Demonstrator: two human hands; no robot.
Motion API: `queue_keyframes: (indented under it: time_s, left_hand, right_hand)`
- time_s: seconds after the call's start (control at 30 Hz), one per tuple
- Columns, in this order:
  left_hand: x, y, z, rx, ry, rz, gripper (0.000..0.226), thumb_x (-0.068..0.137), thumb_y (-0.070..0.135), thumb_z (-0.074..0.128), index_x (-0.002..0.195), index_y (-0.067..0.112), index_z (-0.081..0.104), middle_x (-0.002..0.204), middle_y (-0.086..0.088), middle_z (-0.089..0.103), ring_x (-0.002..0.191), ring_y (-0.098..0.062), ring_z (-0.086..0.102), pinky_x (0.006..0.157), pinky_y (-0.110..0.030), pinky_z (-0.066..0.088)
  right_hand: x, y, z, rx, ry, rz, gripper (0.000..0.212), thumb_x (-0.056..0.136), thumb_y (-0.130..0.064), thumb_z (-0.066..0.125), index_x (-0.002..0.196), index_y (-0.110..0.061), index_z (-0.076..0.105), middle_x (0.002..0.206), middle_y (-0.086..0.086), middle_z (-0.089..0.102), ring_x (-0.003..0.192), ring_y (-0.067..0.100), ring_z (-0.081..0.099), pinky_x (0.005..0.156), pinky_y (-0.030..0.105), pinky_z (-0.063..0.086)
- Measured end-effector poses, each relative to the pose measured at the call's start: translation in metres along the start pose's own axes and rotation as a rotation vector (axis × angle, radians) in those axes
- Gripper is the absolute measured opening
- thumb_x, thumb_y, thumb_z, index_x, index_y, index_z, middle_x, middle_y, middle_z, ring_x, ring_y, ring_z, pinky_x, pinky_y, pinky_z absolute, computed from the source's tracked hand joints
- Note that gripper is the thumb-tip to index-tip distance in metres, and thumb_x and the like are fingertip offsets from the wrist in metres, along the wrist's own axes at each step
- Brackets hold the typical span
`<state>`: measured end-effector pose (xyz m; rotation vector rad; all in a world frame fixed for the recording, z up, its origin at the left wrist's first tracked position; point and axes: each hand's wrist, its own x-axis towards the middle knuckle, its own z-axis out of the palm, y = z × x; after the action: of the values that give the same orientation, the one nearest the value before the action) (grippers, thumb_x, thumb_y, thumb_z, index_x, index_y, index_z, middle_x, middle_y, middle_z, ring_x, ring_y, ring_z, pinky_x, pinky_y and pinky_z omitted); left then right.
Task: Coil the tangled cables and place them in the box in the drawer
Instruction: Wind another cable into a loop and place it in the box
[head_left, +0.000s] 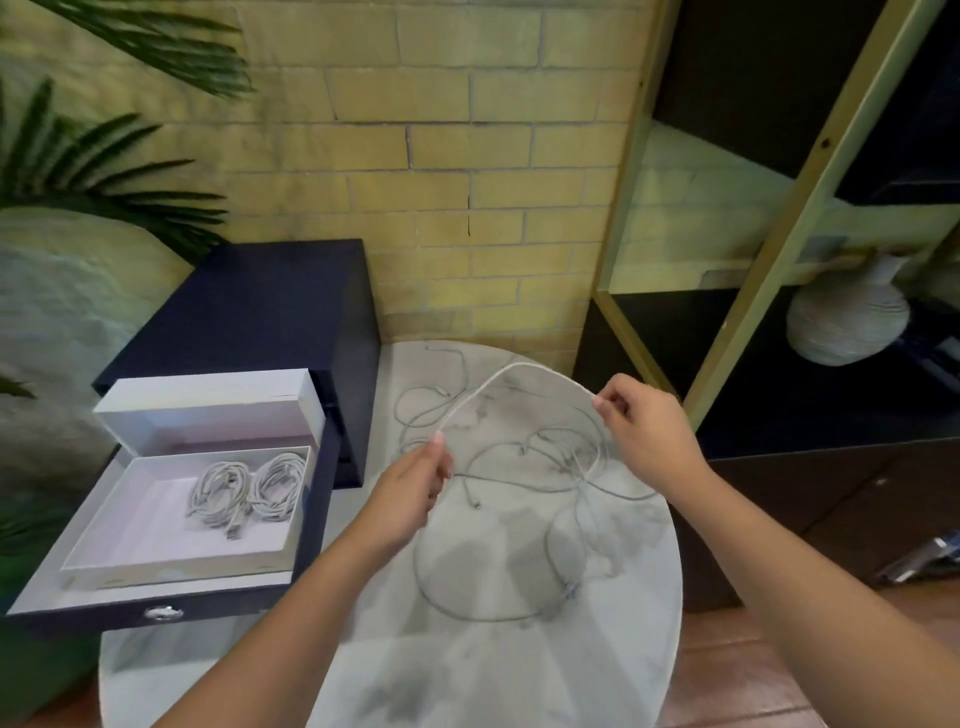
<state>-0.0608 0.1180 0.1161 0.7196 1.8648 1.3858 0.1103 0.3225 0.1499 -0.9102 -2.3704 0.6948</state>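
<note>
— Yellow brick wall (467, 156) behind, round marble table (519, 675) under my arms, and on it a loose sprawl of pale tangled cables (545, 467). What do you make of it?

— Two are done already, by the look of it?

— Yes, two coiled cables (244, 491) lie side by side in the white box (130, 535), which sits in the open drawer (166, 616) of the dark cabinet (280, 306) to my left.

— And your hands?

— Both are pinched on one strand. My left hand (415, 493) grips it between thumb and fingertips; my right hand (649, 431) nips it further along. Between them the held cable (514, 371) arches up off the table, while the rest trails down into the heap.

— So how do you coil it cleanly?

— I reckon I should first follow this strand free of the others, lifting gently instead of tugging, since a pull could tighten whatever knots sit near the middle. Then I'd lay even loops into the left hand, feeding with the right, letting the cable twist as it wants.

— And the plug end?

— I can't tell which end I'm nearest.
</note>
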Motion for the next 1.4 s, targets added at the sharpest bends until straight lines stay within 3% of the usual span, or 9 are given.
queue_keyframes:
  time_s: [0.13,0.27,0.43,0.57,0.73,0.8,0.97,1.27,1.4]
  left_hand:
    - [0.0,0.041,0.013,-0.312,-0.119,0.072,0.04,0.104,0.032,0.026,0.081,0.012,0.052,0.051,0.007,0.028,0.043,-0.006,0.019,0.041,-0.019,0.016]
    - [0.002,0.06,0.018,-0.414,-0.16,0.135,0.031,0.104,0.021,0.029,0.101,0.011,0.058,0.058,0.005,0.033,0.047,-0.008,0.026,0.048,-0.021,0.025]
    - [0.012,0.053,0.013,-0.365,-0.142,0.173,0.028,0.103,0.017,0.039,0.123,0.019,0.059,0.085,0.003,0.063,0.076,-0.008,0.057,0.084,-0.027,0.049]
    - [0.013,0.044,0.005,-0.158,-0.099,0.173,0.03,0.102,0.016,0.042,0.128,0.025,0.054,0.113,0.003,0.068,0.101,-0.009,0.065,0.089,-0.019,0.049]
    - [0.011,0.033,0.001,0.05,-0.117,0.134,0.029,0.1,0.008,0.047,0.126,0.011,0.058,0.115,0.001,0.068,0.1,-0.006,0.067,0.094,-0.022,0.05]
    - [0.01,0.033,0.005,0.071,-0.111,0.144,0.027,0.099,0.006,0.046,0.123,0.01,0.059,0.111,-0.003,0.07,0.093,-0.003,0.068,0.084,-0.014,0.052]
    - [0.013,0.044,0.0,-0.187,0.017,0.141,0.024,0.101,0.004,0.042,0.118,0.008,0.058,0.095,-0.006,0.071,0.077,-0.005,0.069,0.074,-0.015,0.054]
    - [0.017,0.052,-0.012,-0.45,0.1,0.089,0.016,0.1,0.016,0.048,0.102,0.008,0.062,0.098,-0.006,0.073,0.09,-0.015,0.072,0.08,-0.027,0.057]
    - [0.017,0.052,-0.006,-0.561,0.092,0.015,0.02,0.1,0.021,0.048,0.109,0.008,0.061,0.092,-0.001,0.072,0.066,-0.005,0.061,0.066,-0.02,0.052]
  right_hand:
    - [-0.004,-0.006,0.015,-0.239,-0.242,-0.053,0.021,0.099,-0.031,0.046,0.089,-0.02,0.061,0.077,-0.002,0.062,0.071,0.017,0.057,0.063,0.037,0.049]
    - [-0.017,-0.026,0.03,-0.324,-0.6,-0.199,0.021,0.098,-0.029,0.045,0.093,-0.022,0.064,0.091,-0.004,0.065,0.086,0.017,0.057,0.075,0.038,0.048]
    - [-0.032,-0.052,0.031,-0.146,-0.864,-0.264,0.021,0.097,-0.031,0.049,0.09,-0.021,0.065,0.08,-0.01,0.06,0.074,0.008,0.052,0.075,0.034,0.046]
    - [-0.028,-0.059,0.018,-0.057,-0.787,-0.274,0.02,0.098,-0.029,0.049,0.089,-0.021,0.065,0.075,-0.011,0.057,0.072,0.006,0.051,0.072,0.03,0.044]
    - [-0.018,-0.059,0.004,-0.056,-0.62,-0.245,0.02,0.098,-0.031,0.049,0.092,-0.019,0.064,0.082,0.002,0.063,0.078,0.017,0.056,0.073,0.04,0.047]
    - [-0.017,-0.059,0.002,-0.111,-0.617,-0.262,0.02,0.098,-0.031,0.047,0.092,-0.021,0.064,0.085,-0.001,0.064,0.08,0.016,0.056,0.073,0.039,0.047]
    - [-0.02,-0.047,0.005,-0.372,-0.736,-0.262,0.022,0.099,-0.032,0.045,0.088,-0.022,0.06,0.086,-0.002,0.062,0.08,0.015,0.055,0.072,0.036,0.046]
    - [-0.035,-0.049,0.022,-0.301,-0.885,-0.225,0.018,0.096,-0.034,0.051,0.086,-0.025,0.062,0.084,-0.006,0.061,0.079,0.016,0.057,0.075,0.038,0.048]
    - [-0.04,-0.053,0.031,-0.308,-0.923,-0.238,0.016,0.095,-0.032,0.052,0.088,-0.024,0.063,0.09,-0.003,0.065,0.083,0.019,0.059,0.078,0.042,0.051]
